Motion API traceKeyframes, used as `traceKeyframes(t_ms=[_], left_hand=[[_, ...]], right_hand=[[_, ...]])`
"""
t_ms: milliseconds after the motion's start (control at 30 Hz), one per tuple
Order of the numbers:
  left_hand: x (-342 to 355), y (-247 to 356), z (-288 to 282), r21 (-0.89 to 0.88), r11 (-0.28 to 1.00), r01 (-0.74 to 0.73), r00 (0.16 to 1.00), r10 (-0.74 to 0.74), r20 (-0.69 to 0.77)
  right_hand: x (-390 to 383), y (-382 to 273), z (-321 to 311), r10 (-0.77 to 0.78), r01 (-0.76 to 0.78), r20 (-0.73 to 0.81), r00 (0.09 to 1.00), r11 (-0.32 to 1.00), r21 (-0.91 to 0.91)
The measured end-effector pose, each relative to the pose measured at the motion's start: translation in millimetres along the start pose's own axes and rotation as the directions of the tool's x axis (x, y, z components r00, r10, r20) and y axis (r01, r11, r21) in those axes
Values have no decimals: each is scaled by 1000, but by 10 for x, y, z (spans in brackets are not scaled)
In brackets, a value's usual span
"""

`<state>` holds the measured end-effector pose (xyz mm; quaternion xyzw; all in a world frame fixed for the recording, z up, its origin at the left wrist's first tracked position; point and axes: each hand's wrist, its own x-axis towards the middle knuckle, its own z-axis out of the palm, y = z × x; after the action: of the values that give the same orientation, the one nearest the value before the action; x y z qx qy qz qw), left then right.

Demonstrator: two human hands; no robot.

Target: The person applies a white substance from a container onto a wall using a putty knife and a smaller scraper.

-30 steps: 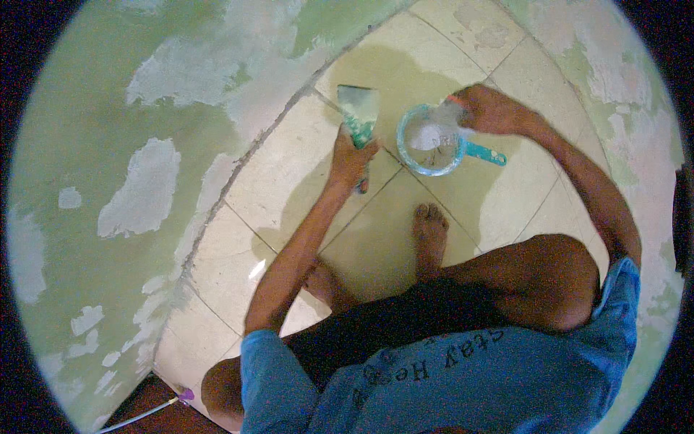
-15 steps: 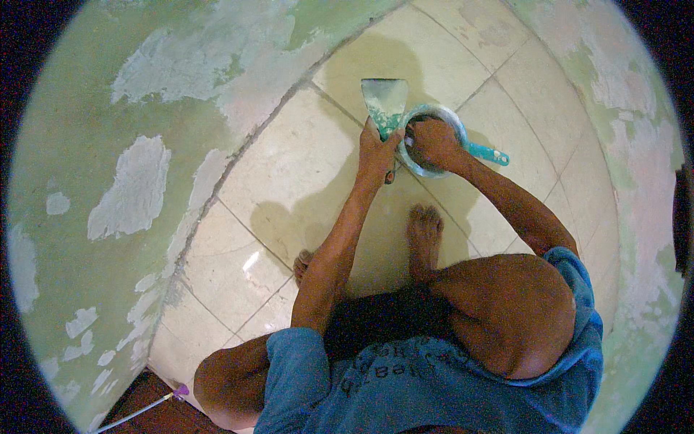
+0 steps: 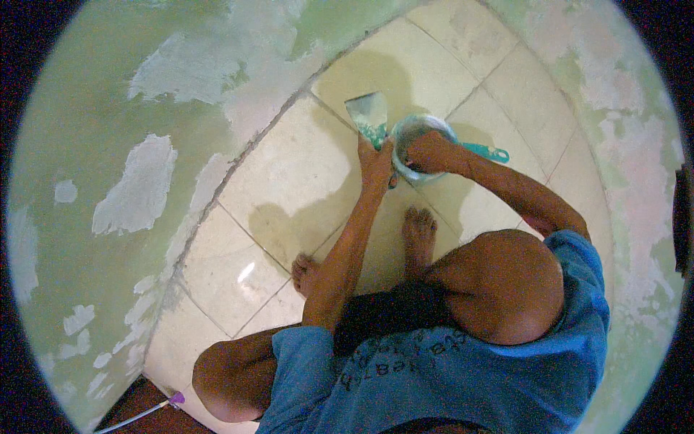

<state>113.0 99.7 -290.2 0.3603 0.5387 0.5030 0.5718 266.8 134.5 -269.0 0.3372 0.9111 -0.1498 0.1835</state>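
Note:
My left hand (image 3: 374, 165) is wrapped around a putty knife (image 3: 370, 117), whose wide blade points away from me and leans a little left. Teal and whitish smears cover the lower part of the blade. Just to the right, a round metal saucepan (image 3: 416, 120) with a teal handle (image 3: 493, 152) stands on the floor, close against my left hand. Its rim and inside look coated in pale paste. My right hand (image 3: 432, 152) reaches down into the pan with fingers curled, near its left inner side. Whatever those fingers hold is hidden.
I squat barefoot on cream floor tiles (image 3: 289, 173). A green wall (image 3: 65, 145) with pale filled patches (image 3: 137, 184) rises at the left, and another patchy wall (image 3: 636, 217) stands at the right. A thin pale rod with a purple tip (image 3: 176, 398) lies at lower left.
The putty knife has shifted left and toward me, and its blade now tilts left. My right hand has moved toward the near left side of the pan, uncovering more of the far inside.

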Motion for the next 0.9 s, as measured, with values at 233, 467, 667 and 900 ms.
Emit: traceKeyframes(t_ms=[233, 467, 667, 900], left_hand=[[68, -97, -176, 247, 936, -250, 956, 200, 213], [210, 111, -448, 336, 913, -233, 972, 202, 123], [-8, 1064, -586, 184, 983, 9, 944, -69, 323], [-329, 1772, -561, 44, 995, 88, 856, -98, 508]], right_hand=[[-704, 179, -702, 353, -227, -223, 909, 866, 445], [-1224, 111, -944, 527, -84, -29, 849, 189, 978], [-1190, -122, -1303, 497, 279, -474, 726, 417, 865], [-1110, -201, -1665, -92, 210, -698, 711, 974, 86]])
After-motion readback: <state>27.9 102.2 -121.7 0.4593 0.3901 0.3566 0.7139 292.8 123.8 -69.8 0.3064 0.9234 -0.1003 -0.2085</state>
